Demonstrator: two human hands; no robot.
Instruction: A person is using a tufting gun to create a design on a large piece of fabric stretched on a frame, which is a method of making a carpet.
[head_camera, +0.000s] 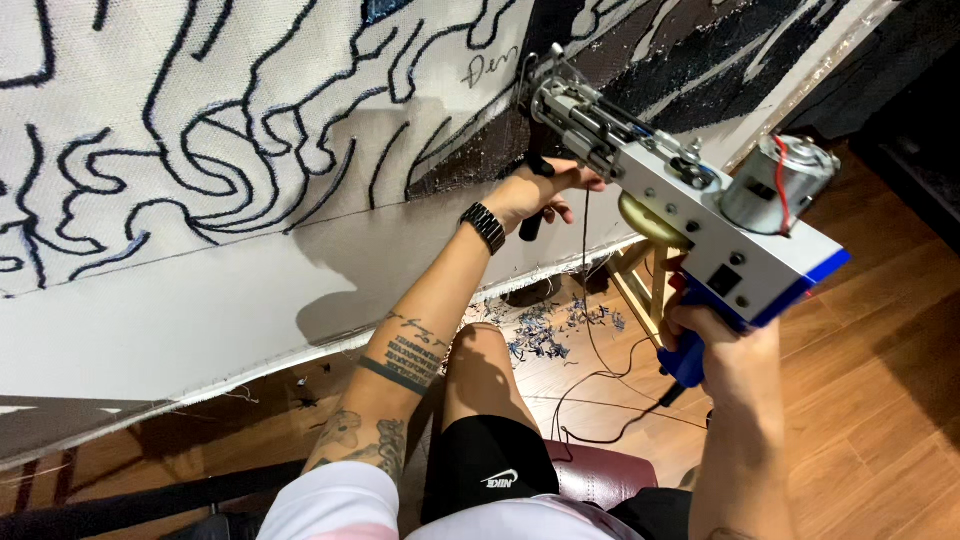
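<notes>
Two hands raised, right hand fingers clamped on tufting gun blue grip, left hand fingers wrapped round its black front handle, beside cloth lower edge.

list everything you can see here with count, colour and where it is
tufting gun: one, white and blue with a silver motor, centre right, tip against the cloth
cloth: one, white with black and blue outlines, stretched across the upper left
yarn scraps: a scatter, blue and dark, on the floor below the cloth
cable: one, black, trailing over the floor
floor: brown wood, right side
seat: one, dark red, under the person
watch: one, black, left wrist
left hand: on the gun's black front grip
right hand: on the blue rear grip
</notes>
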